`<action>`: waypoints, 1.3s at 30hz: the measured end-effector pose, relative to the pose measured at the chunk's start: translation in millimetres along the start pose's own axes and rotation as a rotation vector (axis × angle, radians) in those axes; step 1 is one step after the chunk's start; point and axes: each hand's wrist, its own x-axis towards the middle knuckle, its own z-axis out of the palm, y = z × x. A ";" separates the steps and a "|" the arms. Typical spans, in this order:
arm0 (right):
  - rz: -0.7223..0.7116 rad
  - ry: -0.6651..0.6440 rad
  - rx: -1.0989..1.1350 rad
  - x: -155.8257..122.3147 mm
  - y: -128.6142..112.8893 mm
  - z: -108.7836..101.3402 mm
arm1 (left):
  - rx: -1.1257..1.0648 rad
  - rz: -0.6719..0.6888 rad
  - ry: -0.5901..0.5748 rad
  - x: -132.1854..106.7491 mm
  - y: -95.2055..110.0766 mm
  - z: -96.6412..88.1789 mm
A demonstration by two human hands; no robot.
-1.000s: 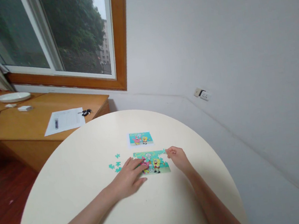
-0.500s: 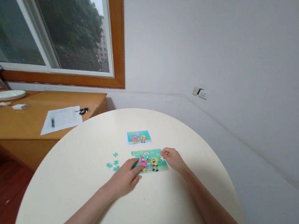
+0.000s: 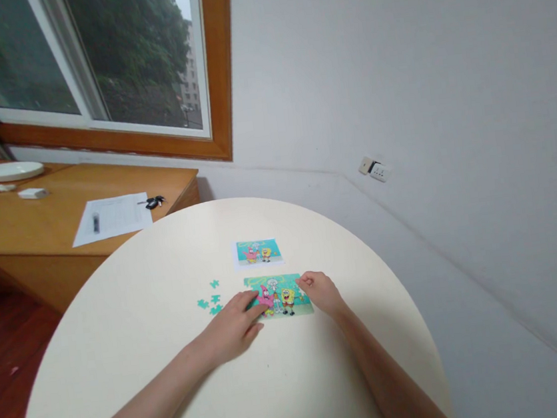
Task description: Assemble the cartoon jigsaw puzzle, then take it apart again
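A jigsaw puzzle (image 3: 289, 296) with pink, yellow and grey cartoon characters on turquoise lies flat on the round table. Across its left part rests my left hand (image 3: 234, 325), fingers spread and fingertips touching the picture. My right hand (image 3: 322, 291) is closed in a pinch over the puzzle's upper right edge; whatever its fingertips hold is hidden. A small pale gap shows near those fingertips. Several loose turquoise puzzle pieces (image 3: 215, 299) lie left of the puzzle. Beyond it is a reference card (image 3: 258, 252) with the same picture.
The pale round table (image 3: 123, 347) stands near a wall with a power socket (image 3: 378, 171). Back left, a wooden desk (image 3: 154, 173) bears a paper sheet (image 3: 108, 217), keys (image 3: 155, 202), a small white box (image 3: 33, 193) and a white plate (image 3: 9, 172).
The view has tilted slightly downward. My right fingertips have shifted a little left over the puzzle's edge. My left hand stays in place on the puzzle.
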 end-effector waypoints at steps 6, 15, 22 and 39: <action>0.037 -0.018 -0.034 -1.9 -7.4 -4.3 | -0.013 0.003 0.014 -0.7 -0.3 0.2; 0.092 -0.029 -0.086 0.2 -7.9 -4.7 | -0.005 0.003 0.011 -0.6 -0.7 1.5; 0.101 -0.024 -0.100 1.7 -6.8 -3.0 | -0.026 0.009 0.030 -1.3 -2.3 3.8; 0.164 -0.052 -0.153 -1.5 -16.1 -9.2 | -0.007 0.003 0.021 -1.7 -1.4 2.9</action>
